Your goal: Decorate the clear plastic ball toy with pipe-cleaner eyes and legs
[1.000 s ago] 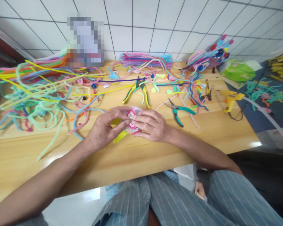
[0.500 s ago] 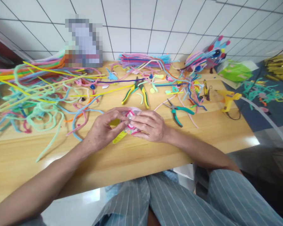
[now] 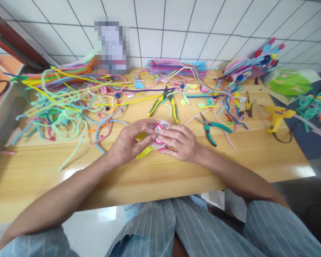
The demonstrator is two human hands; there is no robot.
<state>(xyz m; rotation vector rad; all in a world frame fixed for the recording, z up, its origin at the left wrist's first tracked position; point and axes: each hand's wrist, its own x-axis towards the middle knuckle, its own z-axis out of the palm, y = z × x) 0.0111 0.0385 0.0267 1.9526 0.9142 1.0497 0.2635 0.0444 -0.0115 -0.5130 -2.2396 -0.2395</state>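
Note:
Between my two hands, over the wooden table, is a small round pink-and-clear piece [image 3: 158, 135] with a bright pink outline on it; its exact kind is hard to make out. My left hand [image 3: 135, 140] pinches its left side between thumb and forefinger. My right hand [image 3: 179, 141] is closed on its right side, fingertips meeting the left ones near the middle. A yellow strip [image 3: 143, 152] shows below and behind the left fingers, partly covered by them. Just beyond the hands lie yellow-and-black pliers [image 3: 165, 101] with their handles spread.
Teal-handled pliers [image 3: 213, 129] and a yellow glue gun [image 3: 278, 117] lie to the right. Tangled pipe cleaners [image 3: 66, 119] cover the left, and a bundle of them [image 3: 176, 68] lies by the tiled wall. A green packet [image 3: 287, 82] is at the far right.
The view has swung left, so everything sits further right in the picture. My hands keep the same hold on the pink piece, with hardly any finger movement.

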